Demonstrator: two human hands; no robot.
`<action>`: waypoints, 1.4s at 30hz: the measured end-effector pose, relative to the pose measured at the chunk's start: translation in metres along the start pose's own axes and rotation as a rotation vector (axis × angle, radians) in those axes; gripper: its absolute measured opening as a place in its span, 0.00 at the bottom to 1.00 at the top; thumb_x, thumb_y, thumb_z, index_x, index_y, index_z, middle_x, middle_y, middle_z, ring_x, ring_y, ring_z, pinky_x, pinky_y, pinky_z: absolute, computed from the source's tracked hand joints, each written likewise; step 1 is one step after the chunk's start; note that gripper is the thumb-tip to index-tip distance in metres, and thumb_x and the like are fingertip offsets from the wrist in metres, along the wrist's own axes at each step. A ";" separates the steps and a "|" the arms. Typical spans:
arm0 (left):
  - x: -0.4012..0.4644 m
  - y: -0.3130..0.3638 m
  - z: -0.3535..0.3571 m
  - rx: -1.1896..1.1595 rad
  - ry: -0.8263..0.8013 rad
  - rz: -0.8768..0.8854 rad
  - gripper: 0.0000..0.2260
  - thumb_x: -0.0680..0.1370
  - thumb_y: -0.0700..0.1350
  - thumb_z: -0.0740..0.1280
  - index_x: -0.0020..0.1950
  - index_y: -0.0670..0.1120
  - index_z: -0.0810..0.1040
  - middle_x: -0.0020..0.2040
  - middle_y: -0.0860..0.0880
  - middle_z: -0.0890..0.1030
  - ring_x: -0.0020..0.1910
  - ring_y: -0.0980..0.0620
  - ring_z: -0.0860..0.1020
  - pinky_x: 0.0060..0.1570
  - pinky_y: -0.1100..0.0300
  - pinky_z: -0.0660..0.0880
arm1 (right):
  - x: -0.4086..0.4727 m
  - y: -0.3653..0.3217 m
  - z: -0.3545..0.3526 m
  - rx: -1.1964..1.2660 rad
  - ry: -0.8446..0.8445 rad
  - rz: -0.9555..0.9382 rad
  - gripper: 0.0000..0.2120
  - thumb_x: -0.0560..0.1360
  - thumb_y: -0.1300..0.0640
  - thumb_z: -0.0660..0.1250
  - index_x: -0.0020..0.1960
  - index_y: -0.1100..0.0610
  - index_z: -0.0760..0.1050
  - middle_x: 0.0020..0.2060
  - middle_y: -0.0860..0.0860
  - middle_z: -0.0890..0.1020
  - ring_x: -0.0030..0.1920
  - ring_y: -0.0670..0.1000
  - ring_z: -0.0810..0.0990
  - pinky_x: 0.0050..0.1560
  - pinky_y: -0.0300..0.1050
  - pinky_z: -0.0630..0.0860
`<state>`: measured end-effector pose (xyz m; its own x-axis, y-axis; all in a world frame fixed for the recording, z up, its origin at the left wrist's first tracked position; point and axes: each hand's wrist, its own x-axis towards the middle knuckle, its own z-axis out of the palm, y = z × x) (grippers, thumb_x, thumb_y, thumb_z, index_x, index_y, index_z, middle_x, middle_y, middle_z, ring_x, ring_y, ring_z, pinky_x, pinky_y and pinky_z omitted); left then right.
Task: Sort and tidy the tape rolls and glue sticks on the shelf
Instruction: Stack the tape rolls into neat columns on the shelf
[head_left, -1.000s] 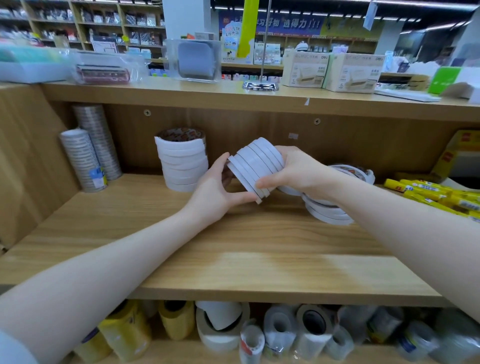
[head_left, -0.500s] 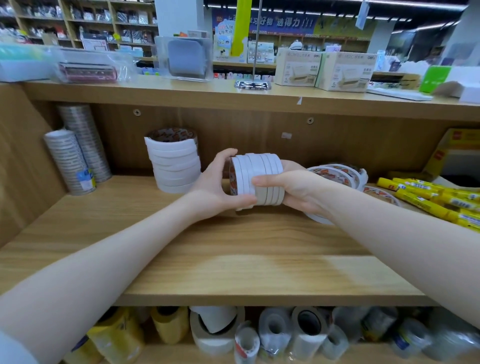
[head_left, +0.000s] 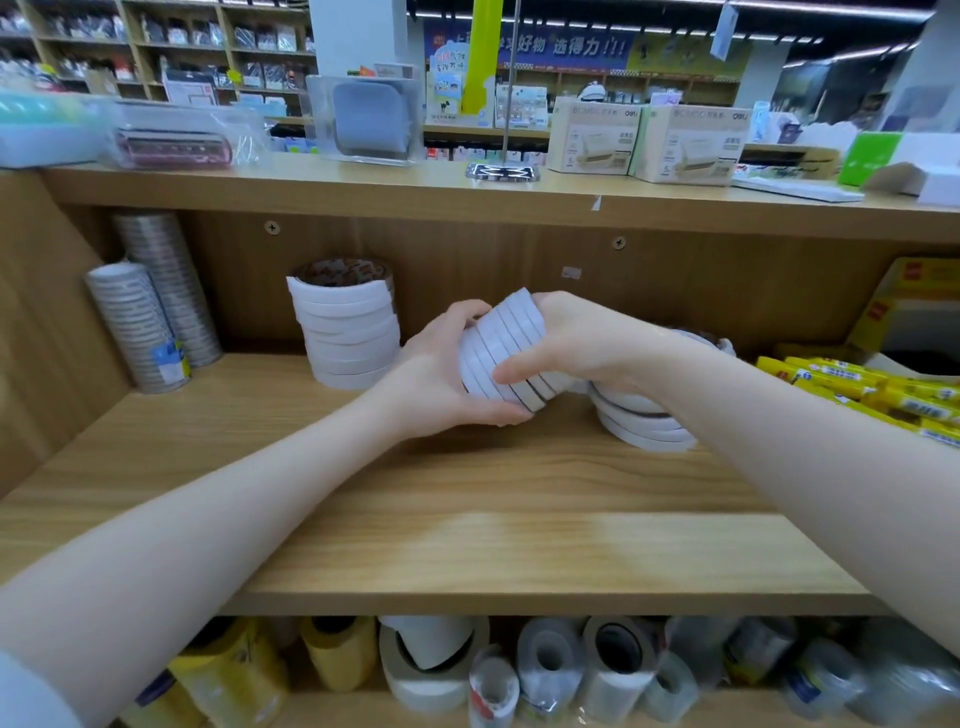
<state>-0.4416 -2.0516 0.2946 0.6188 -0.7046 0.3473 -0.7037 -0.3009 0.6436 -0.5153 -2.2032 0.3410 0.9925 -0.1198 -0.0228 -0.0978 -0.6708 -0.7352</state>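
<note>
From the head camera, both hands grip one bundle of white tape rolls (head_left: 506, 353), held tilted above the wooden shelf (head_left: 467, 519), not touching it. The left hand (head_left: 441, 374) cups the bundle's lower left end, thumb curled beneath and fingers wrapped behind. The right hand (head_left: 566, 343) clasps the upper right end, thumb pressed across the roll edges. Left of the bundle, an upright stack of white tape rolls (head_left: 345, 327) stands on the shelf near the back panel. Just right of the bundle, behind the right wrist, loose white tape rolls (head_left: 644, 421) lie piled. Farther right lie yellow glue sticks (head_left: 857, 384).
</note>
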 end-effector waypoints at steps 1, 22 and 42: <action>-0.002 0.000 0.002 -0.005 0.007 -0.028 0.43 0.60 0.55 0.79 0.68 0.53 0.60 0.58 0.57 0.70 0.55 0.57 0.71 0.52 0.61 0.73 | 0.001 -0.005 -0.001 -0.126 -0.002 0.004 0.23 0.63 0.53 0.77 0.54 0.52 0.73 0.48 0.51 0.79 0.49 0.51 0.79 0.49 0.49 0.78; -0.010 -0.019 0.018 -0.218 0.037 -0.301 0.43 0.55 0.59 0.78 0.66 0.53 0.67 0.58 0.57 0.77 0.56 0.58 0.76 0.59 0.54 0.73 | -0.014 -0.017 -0.001 -0.692 0.070 -0.289 0.11 0.70 0.57 0.70 0.37 0.63 0.72 0.29 0.51 0.70 0.30 0.47 0.65 0.32 0.43 0.62; -0.027 -0.021 -0.049 0.029 0.544 -0.143 0.41 0.65 0.53 0.76 0.73 0.46 0.61 0.68 0.51 0.67 0.64 0.59 0.65 0.59 0.69 0.60 | -0.003 -0.021 0.019 -0.774 0.137 -0.268 0.06 0.75 0.58 0.64 0.44 0.58 0.67 0.36 0.50 0.72 0.36 0.51 0.72 0.35 0.46 0.70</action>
<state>-0.4267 -1.9946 0.3052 0.7941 -0.2250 0.5646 -0.6043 -0.3919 0.6937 -0.5148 -2.1751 0.3434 0.9765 0.0614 0.2065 0.0689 -0.9972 -0.0290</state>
